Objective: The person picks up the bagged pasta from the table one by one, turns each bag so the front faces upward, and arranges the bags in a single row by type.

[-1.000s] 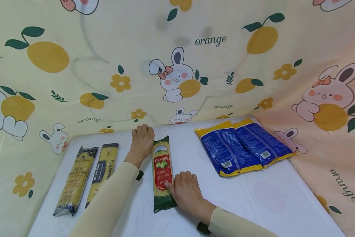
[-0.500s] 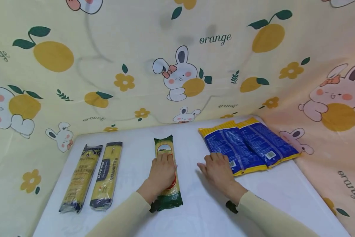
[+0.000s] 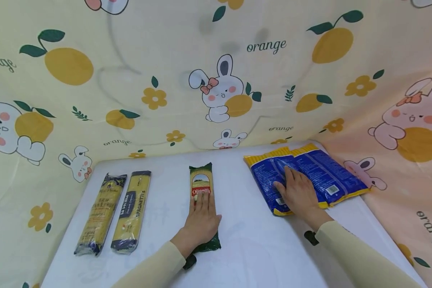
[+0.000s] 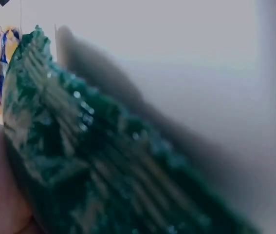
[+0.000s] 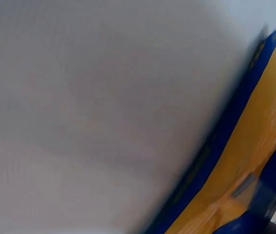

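Observation:
A green Olivoila pasta pack [image 3: 200,181] lies lengthwise in the middle of the white table [image 3: 252,248]. My left hand [image 3: 202,216] rests flat on its near half, fingers straight. The left wrist view shows the pack's green end [image 4: 89,161] close up and blurred. Two blue and yellow pasta packs [image 3: 320,176] lie side by side at the back right. My right hand [image 3: 298,192] lies flat on the left one of them, fingers stretched out. The right wrist view shows that pack's blue and yellow edge [image 5: 245,170] over the table.
Two narrow yellow spaghetti packs [image 3: 102,212] [image 3: 132,210] lie side by side at the left of the table. A yellow cloth [image 3: 216,72] printed with rabbits and oranges hangs behind and to the right.
My left hand came back from the table's far side onto the green pack. My right hand left the green pack and moved right onto the blue packs.

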Motion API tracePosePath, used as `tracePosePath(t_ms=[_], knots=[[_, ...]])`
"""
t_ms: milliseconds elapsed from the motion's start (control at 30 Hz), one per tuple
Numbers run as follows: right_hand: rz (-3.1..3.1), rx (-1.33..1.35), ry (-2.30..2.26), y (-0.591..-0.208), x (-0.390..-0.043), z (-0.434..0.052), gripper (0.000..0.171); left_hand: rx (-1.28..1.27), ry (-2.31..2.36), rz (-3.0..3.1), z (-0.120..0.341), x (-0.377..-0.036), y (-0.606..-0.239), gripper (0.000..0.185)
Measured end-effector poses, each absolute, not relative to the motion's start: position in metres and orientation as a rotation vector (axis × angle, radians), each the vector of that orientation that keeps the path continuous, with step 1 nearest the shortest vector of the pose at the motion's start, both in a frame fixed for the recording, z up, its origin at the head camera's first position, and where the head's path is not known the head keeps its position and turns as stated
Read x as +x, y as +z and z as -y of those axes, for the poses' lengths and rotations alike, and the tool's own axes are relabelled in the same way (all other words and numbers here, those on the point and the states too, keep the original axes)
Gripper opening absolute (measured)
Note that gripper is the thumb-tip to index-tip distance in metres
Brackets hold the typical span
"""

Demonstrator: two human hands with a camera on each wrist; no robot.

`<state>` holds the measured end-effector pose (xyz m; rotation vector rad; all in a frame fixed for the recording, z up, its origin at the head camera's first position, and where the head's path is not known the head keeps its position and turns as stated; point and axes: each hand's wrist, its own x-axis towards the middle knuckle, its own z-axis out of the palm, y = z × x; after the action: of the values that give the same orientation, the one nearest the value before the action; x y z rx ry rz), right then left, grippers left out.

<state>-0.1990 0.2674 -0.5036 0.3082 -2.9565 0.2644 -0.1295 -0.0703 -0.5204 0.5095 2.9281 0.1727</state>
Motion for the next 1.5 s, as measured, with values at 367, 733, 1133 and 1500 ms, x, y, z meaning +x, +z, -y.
tracePosePath(t_ms=[367,733,1133,1500], knots=[[3.140,0.366,0.255,-0.514,-0.206,-0.291,0.085,0.509,0.170,-2.941,0.137,-0.138,-0.526,0.075],[3.157,0.342,0.377,-0.523,-0.207,-0.286,0.087,0.468,0.187,-2.953,0.196,-0.129,-0.527,0.078],[3.176,0.292,0.426,-0.519,-0.199,-0.253,0.088,0.453,0.251,-2.975,0.227,-0.120,-0.527,0.076],[3.171,0.403,0.350,-0.520,-0.179,-0.202,0.087,0.467,0.257,-2.968,0.226,-0.122,-0.529,0.077]])
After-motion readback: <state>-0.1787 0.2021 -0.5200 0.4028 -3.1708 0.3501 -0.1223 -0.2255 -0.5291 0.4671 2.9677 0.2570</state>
